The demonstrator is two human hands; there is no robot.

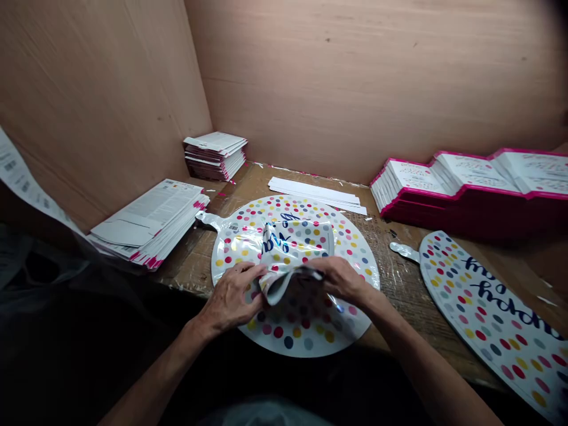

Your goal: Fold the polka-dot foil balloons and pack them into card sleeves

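A flat, round foil balloon with coloured dots lies in front of me, its tail pointing left. On top of it is a partly folded foil balloon with the same dots and dark blue lettering. My left hand grips the left side of this folded balloon between thumb and fingers. At its right side, my right hand is closed on the foil, and its fingertips are partly hidden. The near edge of the fold curls up between both hands, showing a grey inside.
White card sleeves lie stacked on the left, with another stack in the back corner. White strips rest behind the balloons. Pink-edged packs line the right back. Another dotted foil balloon lies at right. Wooden panels enclose the bench.
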